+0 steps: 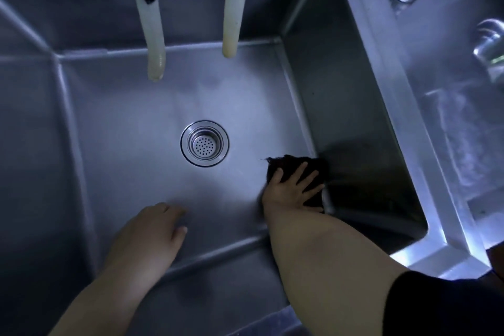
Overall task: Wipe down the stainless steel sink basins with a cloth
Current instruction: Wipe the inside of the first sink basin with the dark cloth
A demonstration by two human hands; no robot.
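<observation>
Hands [152,229] in the basin [131,106]: we see the left one hovering loose-fingered over the floor, holding nothing, while the right hand [291,188], fingers spread, presses a dark cloth [289,165] into the right floor edge against the wall. Beyond lies the drain [204,142]; farther back, two pale hoses [152,35] hang.

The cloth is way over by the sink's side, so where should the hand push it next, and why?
Probably straight toward the drain. The right hand presses the dark cloth flat with spread fingers where the basin floor meets the right wall, so the wide floor in between looks like the nearest stretch left to wipe. The left hand hangs idle.
</observation>
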